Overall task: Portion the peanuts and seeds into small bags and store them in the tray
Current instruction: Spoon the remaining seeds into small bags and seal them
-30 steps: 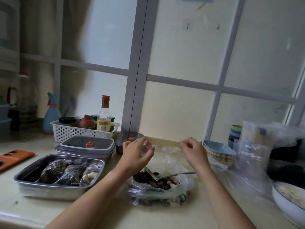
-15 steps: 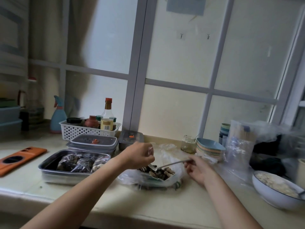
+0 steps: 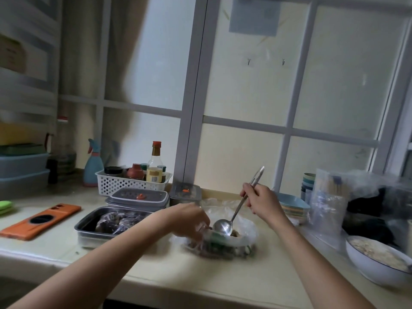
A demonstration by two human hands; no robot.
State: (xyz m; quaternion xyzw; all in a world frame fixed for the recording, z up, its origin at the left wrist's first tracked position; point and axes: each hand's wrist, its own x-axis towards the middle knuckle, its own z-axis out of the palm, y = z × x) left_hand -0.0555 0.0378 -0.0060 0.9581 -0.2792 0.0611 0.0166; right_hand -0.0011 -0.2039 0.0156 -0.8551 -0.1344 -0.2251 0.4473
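1. A pale surface (image 3: 223,279) runs under a big window with frosted panes and a grey-white frame (image 3: 191,108). The light is dim.
2. At the back left stand a blue spray bottle (image 3: 93,166) and a white basket (image 3: 124,186) of bottles and jars. Two lidded containers (image 3: 138,197) are stacked in front of the basket, with a small dark box (image 3: 185,194) beside them.
3. An orange board (image 3: 40,221) lies flat at the left.
4. On the right are stacked plates (image 3: 294,206), stacked cups (image 3: 308,181), a pile of clear empty bags (image 3: 327,201) and a white bowl (image 3: 365,264) with pale contents.
5. The metal tray (image 3: 89,230) sits left of centre with filled small bags (image 3: 118,221) lying in it.
6. The large bag of peanuts and seeds (image 3: 243,237) lies open just right of the tray.
7. The right hand (image 3: 263,202) grips the handle of the spoon (image 3: 223,226). The handle tilts up and right, and the spoon's bowl is down at the bag's mouth.
8. The left hand (image 3: 189,219) is at the bag's near-left rim with its fingers curled down. Blur hides whether they pinch the plastic or only rest on it.
9. Half a second ago the right hand was low by the surface and the spoon handle lay nearly flat. Now the hand is raised and the handle is steep.
10. The left hand has dropped from above the bag to its rim. The tray and its bags lie as before.
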